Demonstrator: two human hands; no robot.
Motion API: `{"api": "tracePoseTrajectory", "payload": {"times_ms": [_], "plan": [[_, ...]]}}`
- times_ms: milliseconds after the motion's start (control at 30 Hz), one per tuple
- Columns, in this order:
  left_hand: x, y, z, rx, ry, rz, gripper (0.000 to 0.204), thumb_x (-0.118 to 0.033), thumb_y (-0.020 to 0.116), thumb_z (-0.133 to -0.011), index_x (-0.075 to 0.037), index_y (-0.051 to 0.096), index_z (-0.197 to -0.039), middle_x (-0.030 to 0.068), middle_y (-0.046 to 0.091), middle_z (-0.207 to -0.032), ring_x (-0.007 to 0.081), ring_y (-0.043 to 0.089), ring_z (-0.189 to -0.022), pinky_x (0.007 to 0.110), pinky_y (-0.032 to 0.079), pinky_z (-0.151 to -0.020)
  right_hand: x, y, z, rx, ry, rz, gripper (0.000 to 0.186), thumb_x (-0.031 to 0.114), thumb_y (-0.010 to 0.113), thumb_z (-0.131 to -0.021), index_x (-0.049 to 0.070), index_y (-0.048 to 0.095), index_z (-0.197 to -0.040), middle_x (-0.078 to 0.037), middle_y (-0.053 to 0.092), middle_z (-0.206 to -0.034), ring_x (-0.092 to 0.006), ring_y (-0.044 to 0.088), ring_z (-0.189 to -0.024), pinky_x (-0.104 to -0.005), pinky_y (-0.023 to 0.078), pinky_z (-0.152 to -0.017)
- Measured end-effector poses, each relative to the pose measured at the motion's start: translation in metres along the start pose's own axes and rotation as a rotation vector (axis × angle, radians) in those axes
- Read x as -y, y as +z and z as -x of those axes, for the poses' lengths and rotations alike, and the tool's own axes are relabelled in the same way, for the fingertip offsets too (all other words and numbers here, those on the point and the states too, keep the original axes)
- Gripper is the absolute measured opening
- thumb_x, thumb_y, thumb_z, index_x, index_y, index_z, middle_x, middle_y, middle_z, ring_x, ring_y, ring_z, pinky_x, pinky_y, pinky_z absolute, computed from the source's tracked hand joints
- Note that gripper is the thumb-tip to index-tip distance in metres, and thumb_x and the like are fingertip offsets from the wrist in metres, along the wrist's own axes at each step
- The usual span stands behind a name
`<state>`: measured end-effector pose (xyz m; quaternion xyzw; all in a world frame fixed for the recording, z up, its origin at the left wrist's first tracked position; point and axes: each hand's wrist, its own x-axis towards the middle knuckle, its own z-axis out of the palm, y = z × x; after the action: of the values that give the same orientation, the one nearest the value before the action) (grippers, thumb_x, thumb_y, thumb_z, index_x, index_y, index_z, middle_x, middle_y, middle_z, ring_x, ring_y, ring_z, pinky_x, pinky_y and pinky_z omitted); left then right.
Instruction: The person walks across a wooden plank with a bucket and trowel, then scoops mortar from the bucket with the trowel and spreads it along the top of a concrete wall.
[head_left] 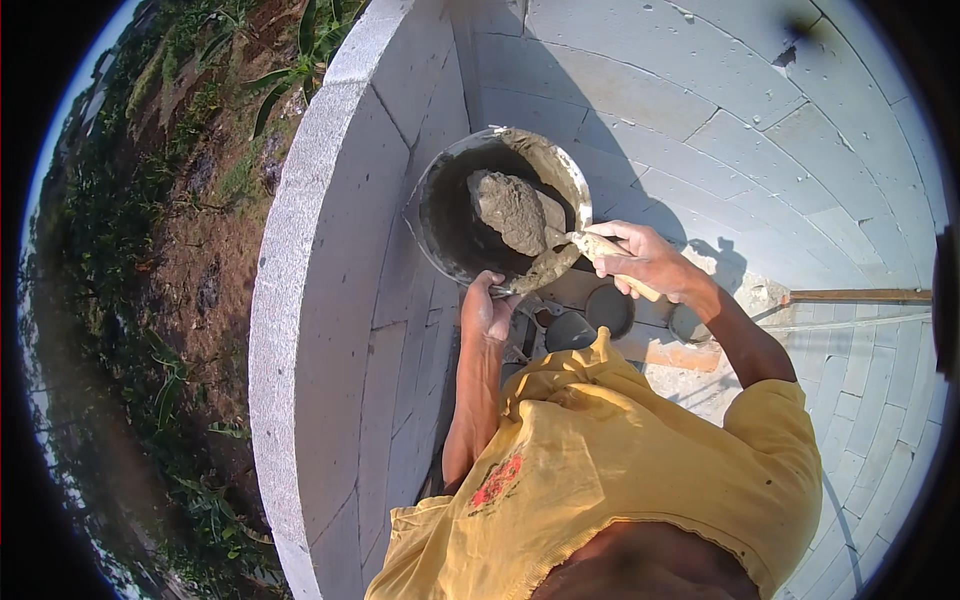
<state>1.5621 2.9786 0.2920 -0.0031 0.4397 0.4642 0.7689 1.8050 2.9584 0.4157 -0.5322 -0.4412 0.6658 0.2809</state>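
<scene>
My left hand (488, 308) grips the near rim of a round bucket (437, 235) whose inside is smeared with grey mortar. In my right hand (640, 258) is the pale handle of a trowel (551, 212), held over the bucket's mouth. A thick lump of wet mortar (510, 210) sits on the trowel's blade and hides most of it. The bucket is held up beside the block wall on my left, its mouth facing me. How much mortar lies in its dark bottom I cannot tell.
A low wall of pale blocks (318, 230) curves along my left, with plants and brown soil (215, 190) beyond it. A taller block wall (640, 100) stands ahead. Below me are dark round containers (608, 310), and a wooden strip (860, 296) lies at right.
</scene>
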Motion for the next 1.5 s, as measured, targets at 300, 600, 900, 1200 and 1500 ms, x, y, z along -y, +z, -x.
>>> {"api": "tracePoseTrajectory", "payload": {"times_ms": [300, 600, 900, 1200, 1500], "plan": [[0.000, -0.024, -0.020, -0.046, -0.015, 0.123, 0.023, 0.003, 0.052, -0.074, 0.006, 0.047, -0.097, 0.0176, 0.053, -0.097, 0.0357, 0.060, -0.089, 0.056, 0.054, -0.080, 0.161, 0.001, -0.011, -0.009, -0.087, 0.178, 0.054, 0.017, 0.062, -0.087, -0.004, 0.039, -0.131, -0.005, 0.056, -0.086, -0.0062, 0.051, -0.058, -0.0189, 0.042, -0.044], [0.004, -0.024, -0.022, -0.141, -0.030, 0.114, 0.025, 0.002, 0.053, -0.074, 0.007, 0.049, -0.098, 0.0162, 0.055, -0.094, 0.0337, 0.061, -0.087, 0.056, 0.053, -0.080, 0.315, -0.014, -0.136, 0.051, -0.526, 0.149, 0.059, 0.023, 0.063, -0.087, -0.008, 0.035, -0.129, -0.009, 0.057, -0.090, -0.0026, 0.052, -0.062, -0.0132, 0.049, -0.045], [0.014, -0.042, -0.036, -0.231, -0.015, 0.051, 0.025, -0.001, 0.058, -0.073, 0.006, 0.050, -0.095, 0.0149, 0.054, -0.092, 0.0287, 0.061, -0.081, 0.048, 0.056, -0.073, 0.318, -0.041, -0.344, 0.323, -0.366, -0.722, 0.028, 0.012, 0.053, -0.091, -0.003, 0.038, -0.109, -0.012, 0.053, -0.090, -0.0122, 0.054, -0.067, -0.0219, 0.051, -0.050], [0.012, -0.028, -0.017, -0.295, 0.004, 0.030, 0.026, -0.003, 0.060, -0.071, 0.005, 0.047, -0.092, 0.0120, 0.050, -0.083, 0.0237, 0.059, -0.071, 0.038, 0.057, -0.062, 0.343, -0.056, -0.283, 0.573, -0.348, -0.968, 0.022, 0.012, 0.045, -0.095, -0.004, 0.034, -0.107, -0.011, 0.044, -0.092, -0.0114, 0.047, -0.062, -0.0253, 0.046, -0.054], [-0.003, -0.015, -0.029, -0.103, 0.019, -0.135, 0.018, -0.012, 0.060, -0.078, -0.006, 0.051, -0.092, 0.0051, 0.046, -0.098, 0.0192, 0.047, -0.092, 0.045, 0.047, -0.078, 0.268, -0.016, -0.059, -0.128, -0.556, 0.588, 0.049, 0.027, 0.062, -0.086, 0.001, 0.049, -0.126, -0.009, 0.059, -0.087, -0.0094, 0.055, -0.066, -0.0221, 0.043, -0.043]]}}
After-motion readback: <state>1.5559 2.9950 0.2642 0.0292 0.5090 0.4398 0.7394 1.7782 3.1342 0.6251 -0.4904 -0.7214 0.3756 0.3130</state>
